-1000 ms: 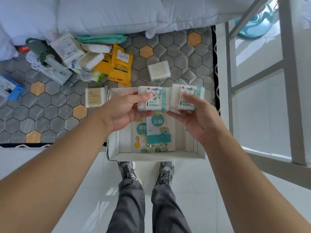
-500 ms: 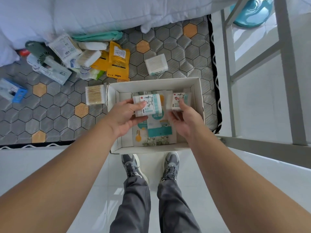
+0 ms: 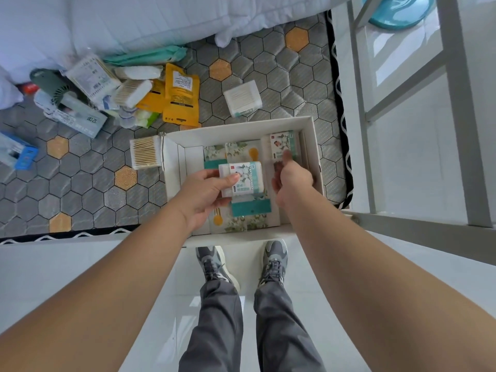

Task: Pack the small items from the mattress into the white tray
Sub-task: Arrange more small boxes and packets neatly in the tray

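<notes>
Now swab box (image 3: pixel 248 178) in left hand (image 3: pixel 205 196)

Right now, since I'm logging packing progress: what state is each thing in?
white tray: on mattress, partly filled.
left hand: grips swab pack above tray.
right hand: thumb on second swab pack, grip hidden.
second swab pack: inside tray, right side.
open swab box: on mattress, beside tray's left wall.
square swab box: on mattress, unpacked.
</notes>
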Motion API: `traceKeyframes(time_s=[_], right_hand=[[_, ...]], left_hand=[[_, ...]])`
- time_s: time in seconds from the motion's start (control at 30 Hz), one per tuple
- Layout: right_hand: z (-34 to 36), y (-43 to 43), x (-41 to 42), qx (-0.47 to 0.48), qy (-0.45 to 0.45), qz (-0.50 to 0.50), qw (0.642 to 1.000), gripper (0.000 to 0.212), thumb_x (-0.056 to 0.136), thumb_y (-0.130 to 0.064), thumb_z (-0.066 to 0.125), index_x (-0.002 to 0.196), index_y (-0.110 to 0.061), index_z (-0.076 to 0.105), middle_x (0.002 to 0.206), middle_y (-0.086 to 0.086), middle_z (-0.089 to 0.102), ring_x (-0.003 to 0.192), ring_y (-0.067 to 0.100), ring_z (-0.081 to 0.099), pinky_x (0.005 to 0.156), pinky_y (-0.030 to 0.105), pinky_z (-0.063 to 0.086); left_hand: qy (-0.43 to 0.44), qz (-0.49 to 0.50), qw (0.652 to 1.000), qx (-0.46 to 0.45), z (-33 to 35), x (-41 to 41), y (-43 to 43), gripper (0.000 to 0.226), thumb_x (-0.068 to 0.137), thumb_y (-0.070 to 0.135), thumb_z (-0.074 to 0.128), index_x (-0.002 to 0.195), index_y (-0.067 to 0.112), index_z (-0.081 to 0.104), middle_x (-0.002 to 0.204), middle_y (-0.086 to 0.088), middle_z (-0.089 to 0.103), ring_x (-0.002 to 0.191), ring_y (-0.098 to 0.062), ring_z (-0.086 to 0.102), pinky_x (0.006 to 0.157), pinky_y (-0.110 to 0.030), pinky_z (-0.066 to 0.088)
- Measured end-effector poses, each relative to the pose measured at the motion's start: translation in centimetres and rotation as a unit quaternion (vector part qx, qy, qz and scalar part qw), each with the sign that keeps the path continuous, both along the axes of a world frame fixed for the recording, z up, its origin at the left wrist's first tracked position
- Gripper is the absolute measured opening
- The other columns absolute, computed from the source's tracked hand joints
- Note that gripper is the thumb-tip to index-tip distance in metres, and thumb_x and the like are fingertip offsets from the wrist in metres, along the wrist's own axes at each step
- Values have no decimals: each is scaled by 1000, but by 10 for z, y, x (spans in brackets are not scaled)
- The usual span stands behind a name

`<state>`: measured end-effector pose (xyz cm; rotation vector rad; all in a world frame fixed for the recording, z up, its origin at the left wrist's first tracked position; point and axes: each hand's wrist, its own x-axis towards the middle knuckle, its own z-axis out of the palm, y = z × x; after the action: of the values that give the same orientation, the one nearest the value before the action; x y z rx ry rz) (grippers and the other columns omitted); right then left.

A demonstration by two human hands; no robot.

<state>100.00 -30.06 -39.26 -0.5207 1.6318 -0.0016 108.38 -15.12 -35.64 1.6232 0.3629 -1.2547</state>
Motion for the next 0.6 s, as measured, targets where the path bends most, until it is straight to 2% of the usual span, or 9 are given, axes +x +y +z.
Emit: traceKeyframes(time_s=[0.07, 0.17, 0.27, 0.37, 0.43, 0.53, 0.6], right_hand=[[2, 5, -10, -1, -19, -7, 1000, 50, 88, -60, 67, 109, -14, 68, 100, 3, 73, 80, 18, 67, 65, 33, 54], [12, 13, -29, 21, -50, -30, 998, 48, 95, -59, 57, 109, -14, 66, 104, 10, 74, 94, 26, 72, 81, 37, 60], [28, 20, -47, 81, -132, -83, 984, 48, 98, -54, 51, 101, -11, 73, 104, 13, 71, 103, 29, 65, 100, 42, 51], [32, 22, -57, 122, -189, -71, 972, 36, 98, -44, 56, 103, -13, 74, 104, 13, 69, 106, 31, 61, 110, 48, 42], [27, 20, -56, 114, -180, -47, 976, 33, 99, -40, 58, 108, -11, 73, 102, 12, 71, 104, 30, 63, 106, 44, 46], [16, 19, -49, 84, -137, -54, 986, 39, 99, -39, 62, 120, -7, 69, 102, 12, 73, 96, 27, 67, 88, 39, 54], [10, 18, -47, 71, -121, -65, 988, 35, 99, -34, 63, 119, -5, 67, 104, 14, 73, 89, 26, 69, 88, 39, 58]], left_hand=[[-11, -31, 999, 4, -1, -4, -6, 30, 90, 11, 72, 118, 7, 65, 107, -9, 78, 100, -22, 75, 90, -40, 60], [-25, -77, 997, 3, -2, -12, -22, 24, 92, 13, 70, 116, 9, 68, 107, -7, 78, 104, -22, 73, 95, -42, 58], [-19, -78, 997, -6, -5, -27, -45, 22, 93, 15, 71, 113, 8, 70, 106, -7, 78, 100, -21, 74, 94, -42, 58], [-54, -95, 994, 26, -12, -43, -64, 22, 90, 23, 74, 111, 15, 73, 101, -3, 78, 96, -21, 73, 95, -44, 56], [-86, -105, 990, 50, -17, -50, -73, 22, 89, 28, 75, 110, 21, 73, 102, 1, 77, 98, -19, 71, 96, -42, 54], [-125, -100, 984, 85, -26, -53, -85, 27, 87, 29, 77, 113, 22, 73, 107, 2, 75, 101, -19, 69, 94, -36, 54], [-162, -112, 972, 129, -33, -54, -89, 37, 84, 31, 79, 117, 20, 70, 110, 1, 73, 102, -20, 68, 89, -34, 55]])
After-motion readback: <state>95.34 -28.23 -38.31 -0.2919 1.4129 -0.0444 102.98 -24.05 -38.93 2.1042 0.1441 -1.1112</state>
